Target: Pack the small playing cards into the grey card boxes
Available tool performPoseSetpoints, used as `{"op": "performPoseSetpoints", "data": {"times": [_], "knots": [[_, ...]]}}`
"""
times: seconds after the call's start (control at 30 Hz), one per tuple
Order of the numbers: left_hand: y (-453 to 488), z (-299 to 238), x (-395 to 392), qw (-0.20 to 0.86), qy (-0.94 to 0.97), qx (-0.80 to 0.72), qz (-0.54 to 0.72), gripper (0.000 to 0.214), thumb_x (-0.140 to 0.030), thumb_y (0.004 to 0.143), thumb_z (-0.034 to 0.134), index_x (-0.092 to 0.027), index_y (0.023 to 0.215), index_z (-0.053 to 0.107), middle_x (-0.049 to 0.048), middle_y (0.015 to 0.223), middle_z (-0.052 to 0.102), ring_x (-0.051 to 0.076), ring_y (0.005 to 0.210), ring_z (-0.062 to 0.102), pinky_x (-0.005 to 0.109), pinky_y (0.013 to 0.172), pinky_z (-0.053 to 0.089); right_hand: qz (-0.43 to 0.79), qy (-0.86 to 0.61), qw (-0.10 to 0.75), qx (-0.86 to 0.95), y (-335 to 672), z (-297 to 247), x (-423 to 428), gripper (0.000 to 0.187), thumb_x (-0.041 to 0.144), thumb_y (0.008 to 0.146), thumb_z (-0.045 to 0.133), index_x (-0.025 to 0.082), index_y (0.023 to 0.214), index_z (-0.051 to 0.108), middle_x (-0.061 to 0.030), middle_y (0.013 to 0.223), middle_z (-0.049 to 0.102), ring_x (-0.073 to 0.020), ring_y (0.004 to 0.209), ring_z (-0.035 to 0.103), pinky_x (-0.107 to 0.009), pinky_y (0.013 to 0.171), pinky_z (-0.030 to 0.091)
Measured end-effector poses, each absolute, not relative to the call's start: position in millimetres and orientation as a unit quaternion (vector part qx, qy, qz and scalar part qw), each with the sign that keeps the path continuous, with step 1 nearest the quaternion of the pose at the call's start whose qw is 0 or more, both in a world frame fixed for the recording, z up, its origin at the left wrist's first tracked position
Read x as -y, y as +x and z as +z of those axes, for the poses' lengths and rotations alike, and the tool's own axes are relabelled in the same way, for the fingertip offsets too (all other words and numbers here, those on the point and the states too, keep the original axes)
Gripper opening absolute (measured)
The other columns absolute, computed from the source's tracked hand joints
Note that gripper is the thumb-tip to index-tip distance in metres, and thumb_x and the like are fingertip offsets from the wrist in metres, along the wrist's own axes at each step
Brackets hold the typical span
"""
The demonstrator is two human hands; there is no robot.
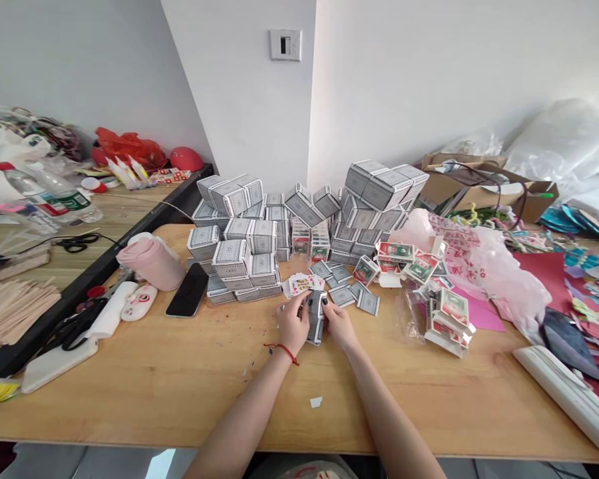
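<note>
Between my two hands, near the middle of the table, is a grey-patterned block of playing cards (pixel 316 319). My left hand (pixel 295 322) grips its left side, with a red string bracelet on the wrist. From the other side my right hand (pixel 338 324) holds the block, its dark-nailed fingers against the edge. Just beyond lie face-up playing cards (pixel 302 284). Loose face-down cards (pixel 343 294) are scattered to the right of those. Farther back rise stacked blocks built from cards (pixel 252 243), with more stacked blocks (pixel 374 199) at the right.
Opened card boxes (pixel 449 319) and a plastic bag (pixel 509 273) lie at the right. A phone (pixel 186 291), a pink roll (pixel 151 261) and black scissors (pixel 72 326) are at the left. A paper scrap (pixel 316 402) lies near the front edge. A wall stands behind.
</note>
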State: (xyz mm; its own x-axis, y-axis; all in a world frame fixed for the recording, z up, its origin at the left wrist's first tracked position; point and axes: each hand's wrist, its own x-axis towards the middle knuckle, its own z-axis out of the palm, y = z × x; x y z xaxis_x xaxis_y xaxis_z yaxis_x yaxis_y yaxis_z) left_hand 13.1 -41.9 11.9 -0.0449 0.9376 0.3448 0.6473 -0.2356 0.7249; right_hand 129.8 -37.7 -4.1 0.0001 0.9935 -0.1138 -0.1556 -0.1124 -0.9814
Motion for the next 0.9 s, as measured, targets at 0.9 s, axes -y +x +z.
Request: {"op": "performPoseSetpoints", "data": {"times": [0.9], "knots": [[14,14,46,0.216,0.662,-0.586,0.414,0.058,-0.031,0.070,0.061,-0.019,0.122,0.037,-0.0001,0.073,0.063,0.017,0.073,0.058,0.036,0.081,0.037,0.552,-0.443,0.555,0.437,144,9,33,0.034,0.037,0.063,0.064,0.020,0.090,0.056,-0.0031,0.080,0.064,-0.0183,0.076,0.060,-0.029,0.069,0.046]]}}
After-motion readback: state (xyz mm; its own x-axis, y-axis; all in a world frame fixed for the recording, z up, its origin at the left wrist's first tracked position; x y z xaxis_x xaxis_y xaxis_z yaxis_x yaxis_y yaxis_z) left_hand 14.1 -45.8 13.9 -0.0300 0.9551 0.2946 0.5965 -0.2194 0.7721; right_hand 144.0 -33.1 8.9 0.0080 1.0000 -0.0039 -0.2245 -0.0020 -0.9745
